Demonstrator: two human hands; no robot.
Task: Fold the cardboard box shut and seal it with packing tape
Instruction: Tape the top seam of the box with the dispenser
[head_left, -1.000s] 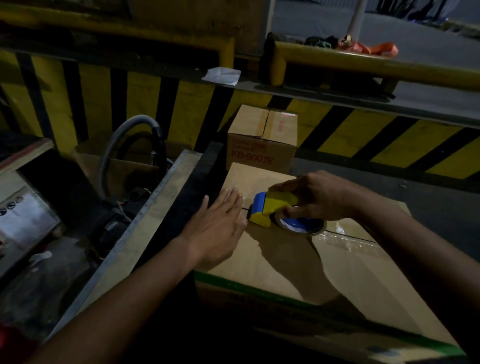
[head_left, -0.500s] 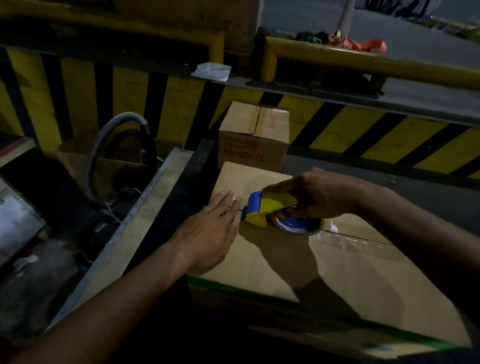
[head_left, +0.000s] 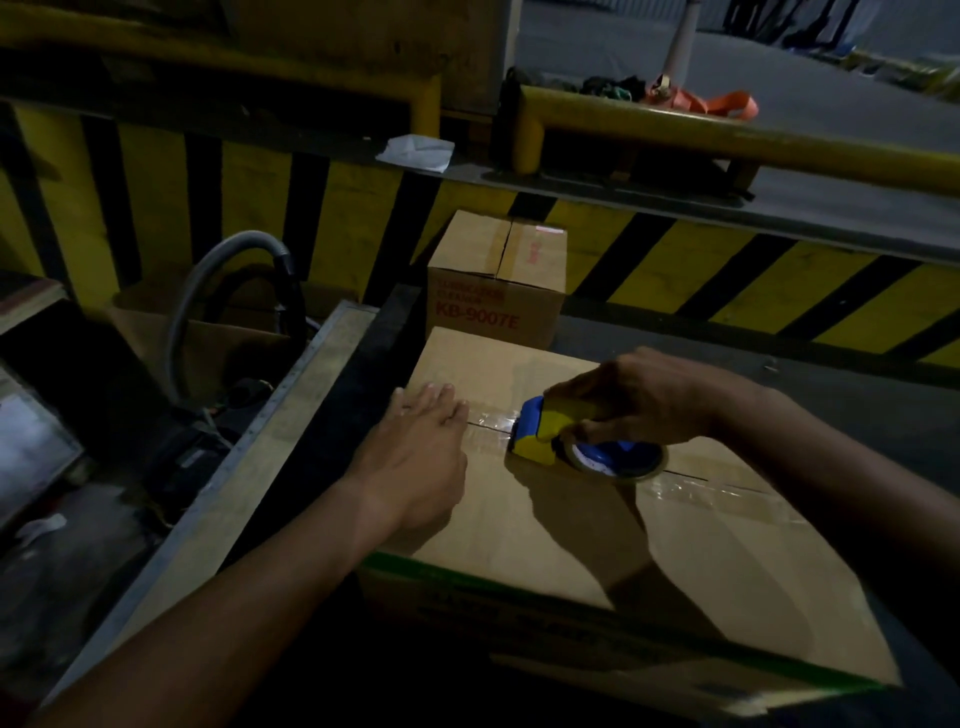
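Flaps are down: the cardboard box (head_left: 571, 530) sits closed in the lower middle of the head view, top face flat, centre seam running from about 9 o'clock to 3 o'clock across it. Your right hand (head_left: 639, 400) is wrapped around the blue-and-yellow tape dispenser (head_left: 550, 431), fingers closed on its body, with the roll lying on the box top just right of the seam's midpoint. Your left hand (head_left: 421, 457) is flat and open on the box at 9 o'clock from the dispenser, palm down, gripping nothing, fingertips pinning the tape end near the left edge. A short run of clear packing tape (head_left: 493, 420) shows between your left fingertips and the dispenser, laid on the seam. At 3 o'clock from the dispenser there is a glossy strip along the seam toward the right edge; it looks like tape, though the light is too dim to be sure it is fully stuck. My read: folding is done and sealing is mostly done. Left to do: cut the tape, press it flat, and check both ends wrap over the edges. The smaller box marked KB-9007E (head_left: 498, 280) at 12 o'clock touches the back edge and is not in play.
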